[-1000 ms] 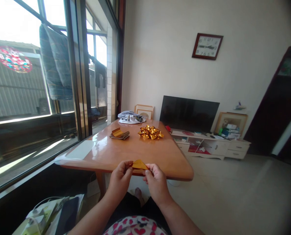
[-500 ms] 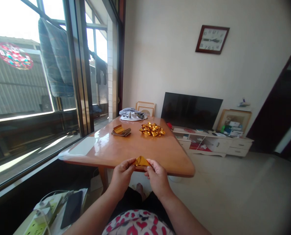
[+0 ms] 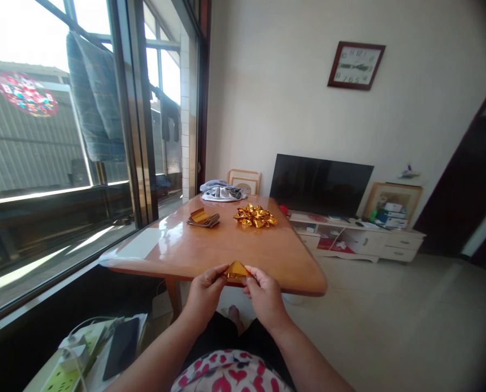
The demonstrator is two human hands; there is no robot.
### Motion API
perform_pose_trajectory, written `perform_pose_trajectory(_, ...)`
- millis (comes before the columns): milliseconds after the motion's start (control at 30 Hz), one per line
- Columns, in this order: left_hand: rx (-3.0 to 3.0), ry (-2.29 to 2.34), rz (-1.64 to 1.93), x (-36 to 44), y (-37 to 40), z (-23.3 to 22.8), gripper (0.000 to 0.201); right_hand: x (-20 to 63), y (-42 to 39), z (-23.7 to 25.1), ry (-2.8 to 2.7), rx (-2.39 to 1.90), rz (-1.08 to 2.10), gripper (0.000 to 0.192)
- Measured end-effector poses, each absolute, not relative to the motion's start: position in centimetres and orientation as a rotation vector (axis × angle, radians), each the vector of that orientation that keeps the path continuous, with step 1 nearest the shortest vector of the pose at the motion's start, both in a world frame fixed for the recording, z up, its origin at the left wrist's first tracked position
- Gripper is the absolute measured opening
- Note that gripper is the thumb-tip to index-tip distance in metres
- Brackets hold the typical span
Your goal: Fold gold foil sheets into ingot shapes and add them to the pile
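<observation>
A folded piece of shiny gold foil paper, peaked in the middle, is stretched between my two hands above the table's near edge. My left hand pinches its left end between thumb and fingers. At the opposite end, my right hand pinches the foil the same way. Farther off on the table lies a pile of folded gold foil pieces. To the left of that pile sits a stack of gold and brown paper sheets.
Folded cloth lies at the table's far end. A television stands on a white cabinet beyond. At lower left, a power strip and a dark phone rest beside me. Windows line the left.
Almost nothing differs: both hands keep their pinch on the gold foil paper. The whole view has shifted very slightly.
</observation>
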State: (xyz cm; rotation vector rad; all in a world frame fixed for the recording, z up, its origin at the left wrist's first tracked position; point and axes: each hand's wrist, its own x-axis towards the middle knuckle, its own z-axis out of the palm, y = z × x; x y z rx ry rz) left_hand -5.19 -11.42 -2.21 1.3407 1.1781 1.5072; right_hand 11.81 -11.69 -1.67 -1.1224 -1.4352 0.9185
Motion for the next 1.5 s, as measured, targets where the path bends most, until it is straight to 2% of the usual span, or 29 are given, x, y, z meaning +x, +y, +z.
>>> perform_pose_trajectory(367, 1.384, 1.217, 1.51, -5.34, -11.35, -2.19, 0.038, 11.93, -11.63, -1.56, -1.478, -1.106, 0.907, 0.047)
perform_pose_trajectory(1500, 1.476, 1.24, 1.492, -5.49, -11.19, -1.97, 0.034, 11.91, -11.5, -1.68, -1.511, -1.11, 0.929, 0.04)
